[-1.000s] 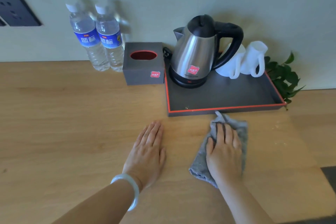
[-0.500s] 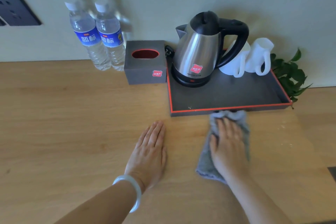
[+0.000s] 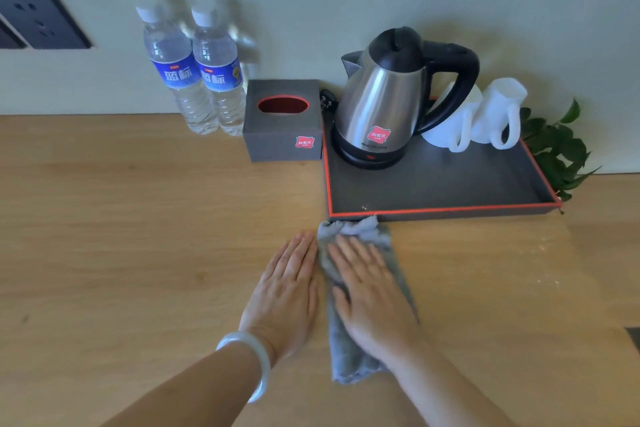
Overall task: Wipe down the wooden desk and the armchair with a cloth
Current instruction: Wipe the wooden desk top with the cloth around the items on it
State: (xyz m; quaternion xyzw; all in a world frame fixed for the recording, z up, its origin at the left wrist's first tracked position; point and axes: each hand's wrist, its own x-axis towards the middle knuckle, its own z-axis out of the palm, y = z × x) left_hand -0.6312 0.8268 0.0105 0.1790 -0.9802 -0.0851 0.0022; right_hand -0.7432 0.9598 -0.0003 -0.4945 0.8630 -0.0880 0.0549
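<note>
Head view: right hand [image 3: 370,291] lies flat, fingers straight, pressing the grey terry cloth [image 3: 349,354] onto the light wooden desk [image 3: 121,236]. Cloth's far edge touches the dark red-rimmed tray [image 3: 450,210]. Left hand [image 3: 287,288] rests flat just beside the cloth, fingers straight, holding nothing.

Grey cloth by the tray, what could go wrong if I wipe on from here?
The grey cloth under your flat right hand bunches against the front rim of the dark red-edged tray; a forward push could shove it and jolt the steel kettle and white mugs. A sweep leftward would likely run into your left hand, lying flat on the wooden desk right beside the cloth.
</note>
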